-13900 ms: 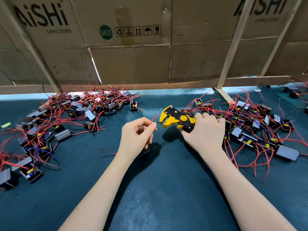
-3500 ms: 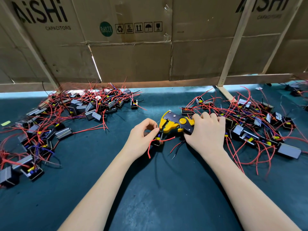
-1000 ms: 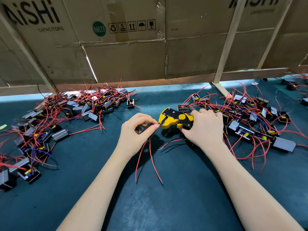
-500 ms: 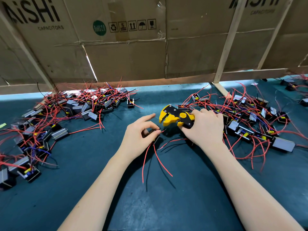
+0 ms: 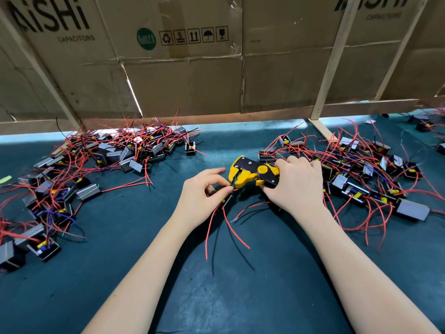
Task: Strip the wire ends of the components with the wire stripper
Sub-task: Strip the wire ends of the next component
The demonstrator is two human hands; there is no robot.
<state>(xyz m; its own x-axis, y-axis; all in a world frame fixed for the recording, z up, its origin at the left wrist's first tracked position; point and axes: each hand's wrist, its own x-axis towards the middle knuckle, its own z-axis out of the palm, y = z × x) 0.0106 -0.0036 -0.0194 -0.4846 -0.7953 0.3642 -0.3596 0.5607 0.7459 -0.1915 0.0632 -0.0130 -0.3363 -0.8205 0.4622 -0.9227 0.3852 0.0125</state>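
at the wire stripper (image 5: 252,174), pinched wire (image 5: 234,189)

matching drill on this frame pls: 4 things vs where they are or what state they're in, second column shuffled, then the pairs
Things:
1. wire stripper
2. left hand
3. lone black component
4. green tag

Places or states:
A. pinches a red wire end just below the stripper's mouth
B. held in the right hand, head pointing left
C. lies at the far left edge of the mat
D. stands on the mat at the right edge of the left pile

Pairs: 1-B, 2-A, 3-D, 4-C
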